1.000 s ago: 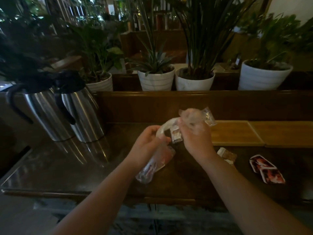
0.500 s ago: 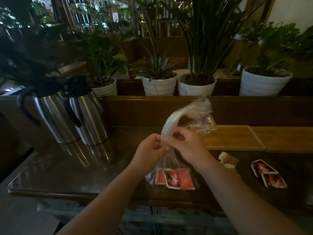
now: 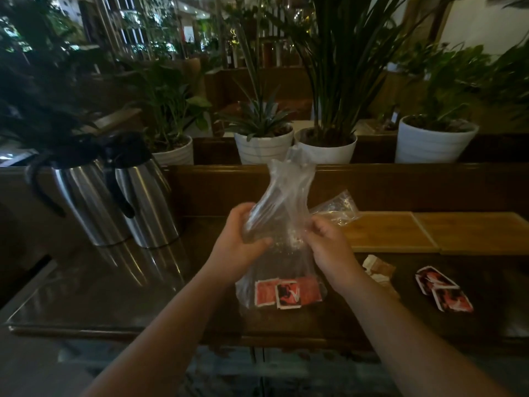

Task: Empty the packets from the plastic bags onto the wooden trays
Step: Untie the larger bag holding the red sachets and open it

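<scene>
Two hands hold a clear plastic bag (image 3: 282, 213) upright over the dark table (image 3: 114, 285).
Left hand (image 3: 239, 247) clenches the bag's twisted neck; right hand (image 3: 329, 247) pinches its other side, fingers partly veiled by plastic. Red packets (image 3: 286, 292) sit in its bottom, printing too blurred to read. Rightward lie loose packets (image 3: 442, 292) and two wooden trays (image 3: 429, 233), the far one cut off.

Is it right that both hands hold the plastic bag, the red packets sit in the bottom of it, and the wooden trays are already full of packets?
Not quite. The head view shows both wooden trays bare of packets. The rest holds: the left hand and right hand hold the plastic bag, and the red packets sit in its bottom.
</scene>
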